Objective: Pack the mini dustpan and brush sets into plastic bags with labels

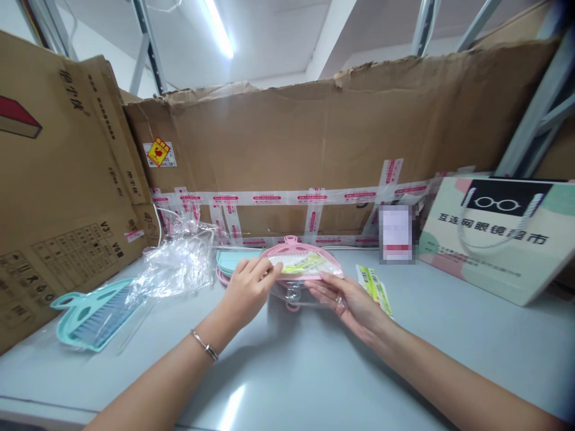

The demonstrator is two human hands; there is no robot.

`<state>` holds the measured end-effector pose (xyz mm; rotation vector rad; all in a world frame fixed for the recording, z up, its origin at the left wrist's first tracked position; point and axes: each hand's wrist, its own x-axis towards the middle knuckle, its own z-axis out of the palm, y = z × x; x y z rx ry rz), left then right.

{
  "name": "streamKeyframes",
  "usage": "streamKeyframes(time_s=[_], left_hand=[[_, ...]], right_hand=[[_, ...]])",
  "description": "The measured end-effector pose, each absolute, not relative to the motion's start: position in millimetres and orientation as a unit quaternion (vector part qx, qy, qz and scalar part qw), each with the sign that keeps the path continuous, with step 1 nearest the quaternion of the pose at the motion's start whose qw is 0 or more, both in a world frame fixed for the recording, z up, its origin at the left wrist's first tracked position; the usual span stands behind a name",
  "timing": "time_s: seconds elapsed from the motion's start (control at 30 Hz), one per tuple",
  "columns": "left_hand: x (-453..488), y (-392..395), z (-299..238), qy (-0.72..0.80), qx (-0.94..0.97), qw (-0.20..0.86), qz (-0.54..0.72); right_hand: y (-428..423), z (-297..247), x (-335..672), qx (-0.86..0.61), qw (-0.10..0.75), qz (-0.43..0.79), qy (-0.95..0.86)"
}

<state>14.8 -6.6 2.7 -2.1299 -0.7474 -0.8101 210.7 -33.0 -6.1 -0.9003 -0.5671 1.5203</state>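
A pink dustpan (300,263) with a white and green card on it is held up over the grey table (287,371). My left hand (247,290) pinches its left edge with closed fingers. My right hand (344,299) lies palm up under the right side, fingers curled around a clear plastic sleeve (294,294) hanging beneath the dustpan. A teal dustpan (231,262) lies just behind, partly hidden.
A teal brush set in clear wrap (92,314) lies at the left, beside crumpled clear plastic (175,263). A green and yellow label card (375,287) rests right of my hand. A paper bag with glasses print (503,239) stands at the right. Taped cardboard walls (314,155) enclose the back and left.
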Motion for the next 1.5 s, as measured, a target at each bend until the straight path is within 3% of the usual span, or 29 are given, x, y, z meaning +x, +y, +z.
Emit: streamKeyframes(time_s=[0.3, 0.67, 1.03, 1.3, 1.5], left_hand=[[20, -12, -3, -0.25, -0.875, 0.287, -0.297], [11, 1, -2, -0.374, -0.856, 0.207, -0.29], [7, -9, 14, -0.165, -0.89, 0.187, -0.382], [21, -19, 1, -0.114, -0.896, -0.072, -0.424], [19, -7, -6, -0.201, -0.895, -0.019, -0.398]], right_hand=[[-33, -5, 210, -0.393, 0.592, 0.656, -0.254], [-32, -6, 210, -0.404, 0.591, 0.654, -0.245], [-28, -14, 215, -0.376, 0.603, 0.656, -0.255], [-30, -8, 211, -0.386, 0.607, 0.655, -0.229], [-34, -7, 207, -0.386, 0.61, 0.655, -0.224]])
